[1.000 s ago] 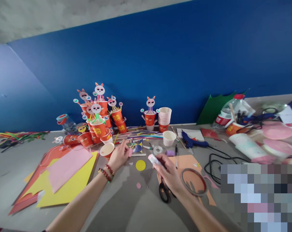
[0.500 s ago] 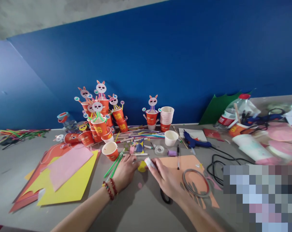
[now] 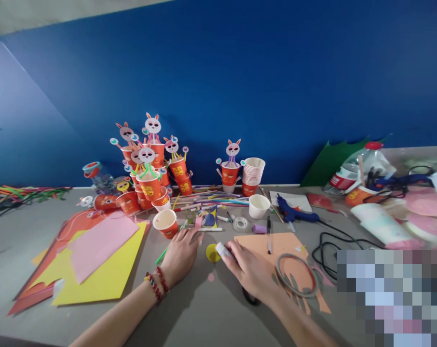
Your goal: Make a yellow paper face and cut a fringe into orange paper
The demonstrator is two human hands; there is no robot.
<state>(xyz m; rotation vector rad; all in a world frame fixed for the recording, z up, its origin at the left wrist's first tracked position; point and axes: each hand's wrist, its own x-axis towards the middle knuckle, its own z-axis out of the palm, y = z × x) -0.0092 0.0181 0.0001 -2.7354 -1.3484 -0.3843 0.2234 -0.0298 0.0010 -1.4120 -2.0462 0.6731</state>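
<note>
A white glue stick point(image 3: 224, 251) is gripped in my right hand point(image 3: 249, 270), its end beside a yellow paper disc point(image 3: 212, 253) on the table. My left hand point(image 3: 181, 250) is palm down left of the disc, near green pipe cleaners point(image 3: 161, 256) and small pink paper point(image 3: 198, 221); its fingers are bent and partly hidden, and whether they hold anything is unclear. A small pink spot point(image 3: 211, 277) lies below the disc. An orange paper cup point(image 3: 165, 224) stands behind my left hand.
Cups with rabbit faces point(image 3: 149, 183) stand at the back left. Coloured sheets point(image 3: 106, 241) lie left. At right are peach paper point(image 3: 254, 241), a tape ring point(image 3: 297, 274), a blue glue gun point(image 3: 294, 213) with its cord, and a white cup point(image 3: 259, 206).
My left hand has moved left, away from the yellow disc, which now shows more fully. My right hand still holds the glue stick. The view has shifted slightly.
</note>
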